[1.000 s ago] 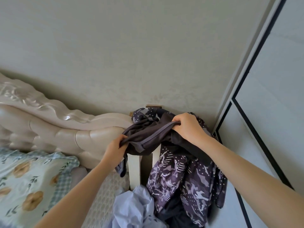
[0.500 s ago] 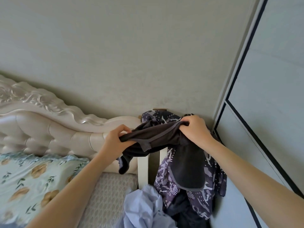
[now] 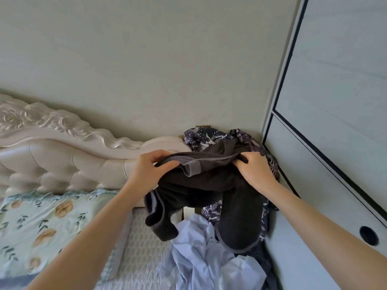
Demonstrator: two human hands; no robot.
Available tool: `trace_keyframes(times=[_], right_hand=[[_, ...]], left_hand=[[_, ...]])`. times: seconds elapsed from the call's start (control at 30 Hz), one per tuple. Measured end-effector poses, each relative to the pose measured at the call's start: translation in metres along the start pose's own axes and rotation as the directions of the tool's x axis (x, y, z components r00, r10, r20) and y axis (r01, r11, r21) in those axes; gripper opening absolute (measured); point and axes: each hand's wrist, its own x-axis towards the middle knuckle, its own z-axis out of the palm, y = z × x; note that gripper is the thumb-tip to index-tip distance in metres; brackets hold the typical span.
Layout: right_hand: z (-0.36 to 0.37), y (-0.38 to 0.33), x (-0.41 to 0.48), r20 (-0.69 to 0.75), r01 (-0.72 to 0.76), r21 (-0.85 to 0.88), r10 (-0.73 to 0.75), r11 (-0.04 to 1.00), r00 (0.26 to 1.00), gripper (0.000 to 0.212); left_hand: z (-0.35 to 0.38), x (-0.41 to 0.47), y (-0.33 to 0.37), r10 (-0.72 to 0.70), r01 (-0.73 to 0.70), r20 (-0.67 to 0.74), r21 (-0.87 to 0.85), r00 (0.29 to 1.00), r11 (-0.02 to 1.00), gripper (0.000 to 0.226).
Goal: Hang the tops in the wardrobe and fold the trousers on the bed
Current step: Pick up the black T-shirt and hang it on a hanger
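— Left hand (image 3: 150,170)?
— Clenched on the banded edge of the dark grey garment (image 3: 209,185), centre of frame.
— Right hand (image 3: 255,172)?
— Gripping the same edge, just right of centre.
— And the garment?
— Drooping between both, above a pale blue shirt (image 3: 201,248) at lower centre, before a patterned purple garment (image 3: 209,135); wardrobe door (image 3: 335,122) at right.

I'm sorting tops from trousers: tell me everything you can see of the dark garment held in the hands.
The dark garment is charcoal, soft and matte, with paler grey trim along its edges. Crumpled, it hangs between the left hand and right hand, which grip its upper edge. Two lobes droop over a pale blue cloth, in front of a patterned garment.
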Motion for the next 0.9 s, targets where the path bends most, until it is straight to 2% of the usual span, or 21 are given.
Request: trace_keyframes(times=[0.13, 0.2, 0.27, 0.33, 0.37, 0.47, 0.57, 0.67, 0.8, 0.9], right_hand=[[-0.002, 0.002, -0.034, 0.008, -0.036, -0.032, 0.036, 0.999, 0.999, 0.036], [-0.007, 0.0, -0.046, 0.01, -0.036, -0.1, 0.037, 0.994, 0.999, 0.036], [-0.011, -0.004, -0.056, 0.031, -0.002, -0.15, 0.006, 0.989, 1.0, 0.027], [-0.015, -0.009, -0.068, 0.062, 0.019, -0.084, -0.013, 0.996, 0.998, 0.01], [-0.017, -0.013, -0.073, 0.072, 0.018, -0.033, -0.015, 0.999, 0.997, 0.01], [-0.024, -0.028, -0.086, 0.082, 0.025, 0.118, -0.035, 0.993, 0.996, 0.026], [-0.028, -0.039, -0.095, 0.101, 0.011, 0.216, -0.034, 0.976, 0.994, 0.033], [-0.025, -0.04, -0.101, 0.151, -0.037, 0.181, 0.01, 0.983, 0.989, 0.033], [-0.017, -0.028, -0.107, 0.253, -0.089, 0.058, 0.072, 0.994, 0.965, 0.02], [-0.013, -0.013, -0.115, 0.237, -0.108, -0.009, 0.107, 0.994, 0.966, 0.008]], left_hand=[[0.0, -0.01, 0.011, -0.061, 0.052, -0.041, -0.181, 0.997, 0.982, 0.014], [0.006, -0.012, 0.016, -0.1, 0.094, -0.013, -0.241, 0.995, 0.966, 0.014], [0.014, -0.013, 0.021, -0.122, 0.118, 0.004, -0.287, 0.993, 0.951, 0.019], [0.024, -0.014, 0.023, -0.125, 0.128, 0.031, -0.285, 0.992, 0.95, 0.021], [0.03, -0.015, 0.024, -0.122, 0.132, 0.05, -0.275, 0.991, 0.952, 0.021], [0.048, -0.02, 0.024, -0.131, 0.161, 0.133, -0.246, 0.982, 0.956, 0.018], [0.065, -0.029, 0.023, -0.149, 0.192, 0.235, -0.174, 0.961, 0.966, 0.013], [0.078, -0.04, 0.026, -0.139, 0.209, 0.348, -0.173, 0.927, 0.963, 0.012], [0.083, -0.052, 0.032, -0.056, 0.13, 0.436, -0.142, 0.898, 0.981, 0.014], [0.083, -0.055, 0.029, -0.064, 0.149, 0.471, -0.146, 0.88, 0.978, 0.014]])
